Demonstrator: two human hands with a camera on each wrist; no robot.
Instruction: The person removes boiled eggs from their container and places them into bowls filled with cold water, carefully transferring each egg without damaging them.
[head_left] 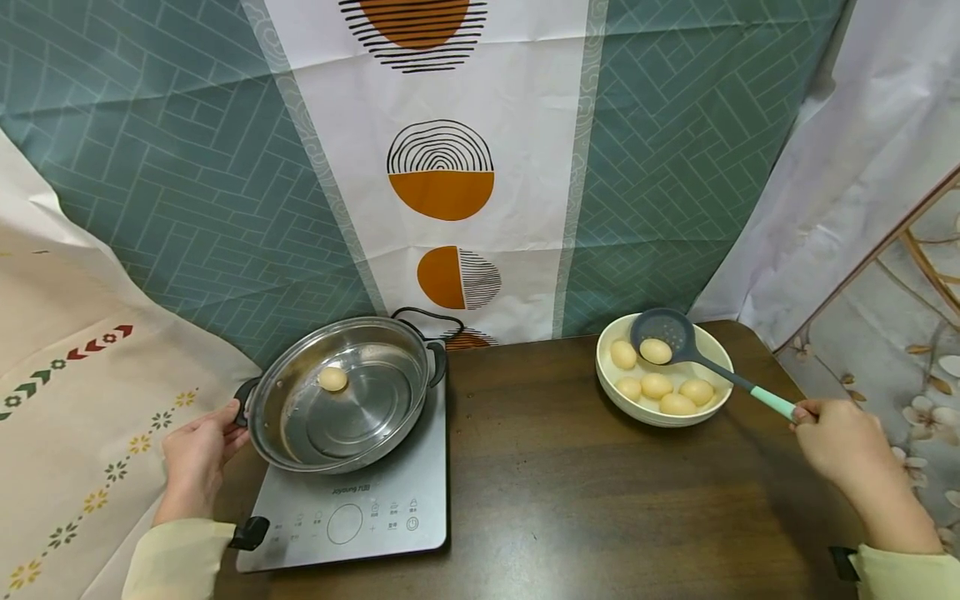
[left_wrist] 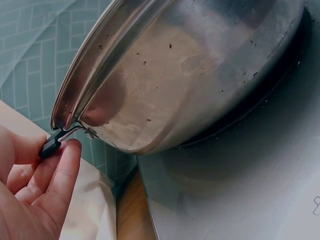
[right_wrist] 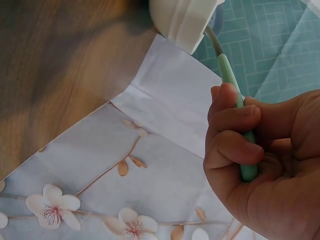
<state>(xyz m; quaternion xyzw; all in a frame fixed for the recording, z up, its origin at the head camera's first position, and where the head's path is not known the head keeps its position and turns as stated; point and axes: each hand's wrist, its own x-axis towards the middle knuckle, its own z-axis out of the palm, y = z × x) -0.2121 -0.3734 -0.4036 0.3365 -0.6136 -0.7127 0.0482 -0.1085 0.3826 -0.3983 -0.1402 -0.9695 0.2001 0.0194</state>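
Observation:
A steel pot [head_left: 352,433] stands on the induction cooker at the left, with one egg [head_left: 332,379] in it. My left hand [head_left: 201,450] pinches the pot's black side handle [left_wrist: 50,146] between thumb and fingers. At the right, my right hand [head_left: 847,437] grips the mint-green handle [right_wrist: 231,75] of a slotted spoon [head_left: 663,327]. One egg [head_left: 656,351] lies in the spoon's dark grey head, over the cream bowl [head_left: 637,414]. Several more eggs [head_left: 677,404] rest in the bowl below and around the spoon.
The silver induction cooker [head_left: 420,508] sits on a brown wooden table [head_left: 555,500]. A black cord [head_left: 431,313] runs behind the pot. Patterned cloth [head_left: 667,167] hangs at the back, and flowered sheeting [head_left: 915,358] borders the table's right side.

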